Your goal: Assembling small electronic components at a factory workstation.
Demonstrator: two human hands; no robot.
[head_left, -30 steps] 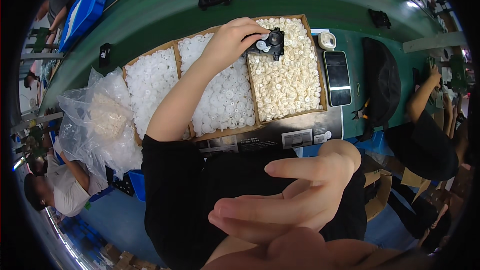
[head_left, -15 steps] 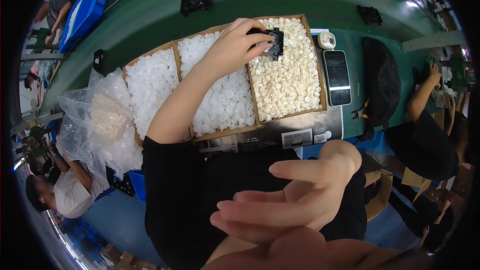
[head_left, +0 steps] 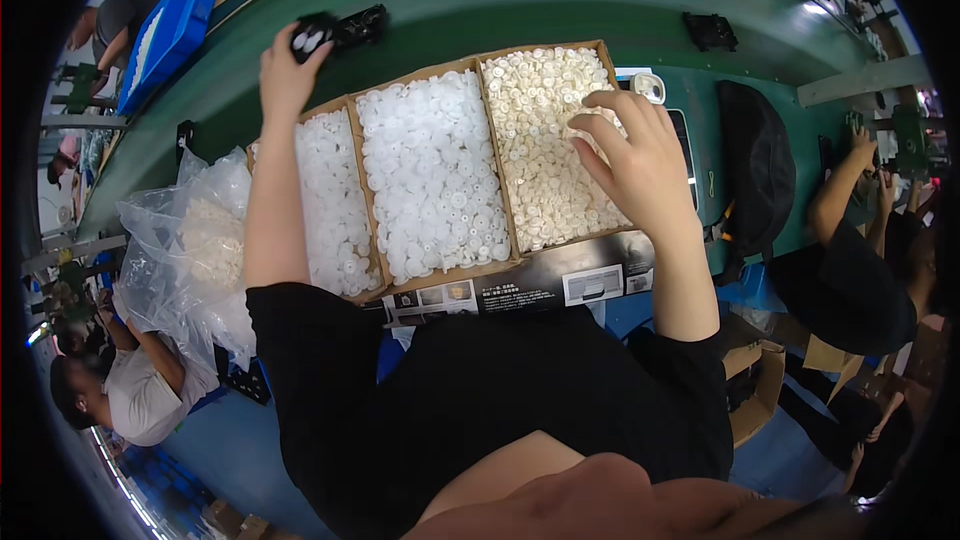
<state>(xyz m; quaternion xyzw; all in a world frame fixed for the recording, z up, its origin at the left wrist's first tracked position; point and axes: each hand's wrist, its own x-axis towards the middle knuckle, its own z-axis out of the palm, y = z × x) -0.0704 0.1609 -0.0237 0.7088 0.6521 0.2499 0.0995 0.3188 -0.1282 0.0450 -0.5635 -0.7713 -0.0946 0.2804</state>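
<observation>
The hands were well apart: the left hand gripped a motion-blurred black plastic housing with white discs over the green worktop, close beside a second black housing, while the right hand, fingers parted, hovered above cream gear-like parts. A loose fingertip grip could have dropped the housing, or a knock against its neighbour shaken the discs free

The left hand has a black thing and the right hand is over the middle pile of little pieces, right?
Not quite: the right hand is over the cream pieces, the pile on the right, as the head view shows. The left hand does have a black thing.
</observation>
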